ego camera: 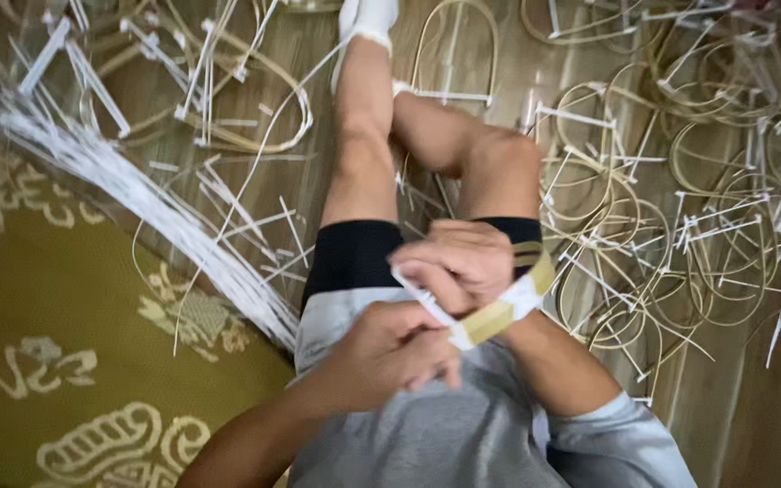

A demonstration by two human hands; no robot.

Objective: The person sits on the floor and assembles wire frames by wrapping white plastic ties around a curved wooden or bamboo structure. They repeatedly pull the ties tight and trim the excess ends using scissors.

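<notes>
My left hand (397, 346) and my right hand (459, 262) meet over my lap. Both grip a flat bamboo strip (497, 315) bent into a curve, with a white plastic strip (427, 298) wound around it. The right hand closes over the top of the bend. The left hand pinches the white strip's end just below. My legs stretch out on the wooden floor beneath them.
A long bundle of white strips (128, 194) lies diagonally at the left. Several finished bamboo hoops (698, 244) with white ties are piled at the right and top. A green patterned mat (74, 361) covers the lower left.
</notes>
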